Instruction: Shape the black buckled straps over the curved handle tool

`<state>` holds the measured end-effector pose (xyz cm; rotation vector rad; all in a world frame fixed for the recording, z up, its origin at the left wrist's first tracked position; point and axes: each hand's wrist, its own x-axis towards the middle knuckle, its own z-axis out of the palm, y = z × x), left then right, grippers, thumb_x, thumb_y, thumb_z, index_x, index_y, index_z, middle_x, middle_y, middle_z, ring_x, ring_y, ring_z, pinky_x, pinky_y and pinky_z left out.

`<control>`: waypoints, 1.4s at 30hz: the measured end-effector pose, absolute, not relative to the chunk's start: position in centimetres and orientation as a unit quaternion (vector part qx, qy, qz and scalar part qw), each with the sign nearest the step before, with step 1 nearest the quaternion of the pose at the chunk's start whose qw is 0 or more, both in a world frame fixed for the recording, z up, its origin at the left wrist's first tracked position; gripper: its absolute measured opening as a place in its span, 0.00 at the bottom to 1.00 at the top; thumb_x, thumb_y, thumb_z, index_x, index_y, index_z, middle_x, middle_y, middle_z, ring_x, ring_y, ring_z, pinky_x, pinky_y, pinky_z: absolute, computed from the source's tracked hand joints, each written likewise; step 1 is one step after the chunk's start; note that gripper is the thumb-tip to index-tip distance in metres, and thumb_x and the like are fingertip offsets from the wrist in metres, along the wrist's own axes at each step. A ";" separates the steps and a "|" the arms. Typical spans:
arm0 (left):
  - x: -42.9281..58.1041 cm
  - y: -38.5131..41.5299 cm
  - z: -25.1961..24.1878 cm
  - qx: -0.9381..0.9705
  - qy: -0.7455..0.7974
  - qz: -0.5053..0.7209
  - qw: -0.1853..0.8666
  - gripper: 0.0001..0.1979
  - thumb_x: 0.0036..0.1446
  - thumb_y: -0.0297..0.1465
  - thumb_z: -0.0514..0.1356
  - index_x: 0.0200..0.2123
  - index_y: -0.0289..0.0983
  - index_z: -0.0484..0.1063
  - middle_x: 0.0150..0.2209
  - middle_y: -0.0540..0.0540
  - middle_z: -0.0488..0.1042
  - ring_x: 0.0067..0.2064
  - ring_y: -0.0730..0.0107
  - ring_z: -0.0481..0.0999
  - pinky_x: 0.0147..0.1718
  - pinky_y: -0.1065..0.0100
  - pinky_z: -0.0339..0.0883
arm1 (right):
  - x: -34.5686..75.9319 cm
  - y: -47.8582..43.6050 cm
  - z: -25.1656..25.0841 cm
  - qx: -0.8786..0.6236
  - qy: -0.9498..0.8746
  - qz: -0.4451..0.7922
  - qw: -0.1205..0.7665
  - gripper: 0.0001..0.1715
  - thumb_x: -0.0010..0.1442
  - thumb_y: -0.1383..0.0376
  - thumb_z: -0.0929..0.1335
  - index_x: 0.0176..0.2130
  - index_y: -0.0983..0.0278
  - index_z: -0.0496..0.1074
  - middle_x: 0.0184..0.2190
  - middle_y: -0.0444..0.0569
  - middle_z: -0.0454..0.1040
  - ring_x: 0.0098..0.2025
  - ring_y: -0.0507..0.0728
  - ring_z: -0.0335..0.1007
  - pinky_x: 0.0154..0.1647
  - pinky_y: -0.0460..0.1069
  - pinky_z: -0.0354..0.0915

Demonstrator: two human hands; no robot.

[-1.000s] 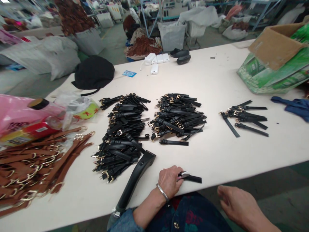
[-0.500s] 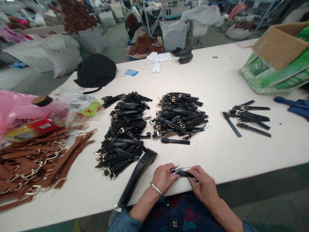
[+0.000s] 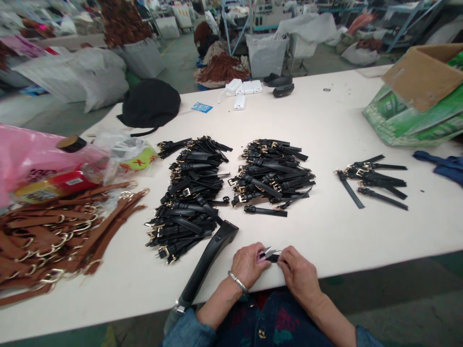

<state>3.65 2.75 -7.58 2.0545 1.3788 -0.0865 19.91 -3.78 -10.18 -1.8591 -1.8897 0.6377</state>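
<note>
My left hand (image 3: 248, 266), with a silver bangle at its wrist, is closed around small thread snips (image 3: 266, 252) with a pink handle; the blades point right. A short black strap (image 3: 272, 258) lies between my hands at the table's front edge. The fingers of my right hand (image 3: 299, 271) pinch the strap's right end, with a thin line that looks like thread above it. How far the left fingers also grip the strap is hidden. Beyond my hands are a pile of black buckled straps (image 3: 271, 171) and, left of it, a longer pile (image 3: 193, 188).
A black curved tube (image 3: 206, 265) rises left of my left hand. Brown straps with metal rings (image 3: 61, 241) cover the left side. A few buckled straps (image 3: 379, 180) lie right, near a green carton (image 3: 408, 118). A black cap (image 3: 152, 103) and white devices (image 3: 239, 102) sit farther back.
My right hand has drawn closer to the left, so less of the strap shows between them. The left hand keeps its hold on the snips. The whole view has shifted slightly.
</note>
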 end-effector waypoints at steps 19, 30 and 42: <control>4.0 0.2 -6.5 0.848 0.441 -0.066 0.287 0.10 0.57 0.33 0.48 0.43 0.42 0.56 0.39 0.49 0.67 0.38 0.66 0.67 0.34 0.68 0.60 | 21.2 -3.9 -10.2 -0.651 -0.628 0.347 0.248 0.11 0.49 0.73 0.61 0.34 0.62 0.63 0.33 0.44 0.64 0.25 0.49 0.60 0.30 0.45 0.59; 4.4 -1.3 -8.1 0.822 0.484 -0.081 0.290 0.13 0.58 0.31 0.46 0.47 0.43 0.52 0.39 0.49 0.67 0.38 0.65 0.69 0.33 0.68 0.60 | 21.5 -4.0 -10.6 -0.643 -0.619 0.363 0.268 0.11 0.49 0.73 0.61 0.35 0.62 0.64 0.34 0.44 0.65 0.24 0.48 0.59 0.29 0.45 0.59; 4.8 -1.9 -8.3 0.801 0.513 -0.084 0.297 0.11 0.59 0.32 0.45 0.46 0.41 0.52 0.39 0.48 0.69 0.38 0.66 0.71 0.32 0.69 0.59 | 21.8 -3.8 -10.6 -0.633 -0.619 0.374 0.278 0.11 0.49 0.73 0.62 0.35 0.62 0.65 0.34 0.45 0.65 0.23 0.48 0.59 0.27 0.45 0.60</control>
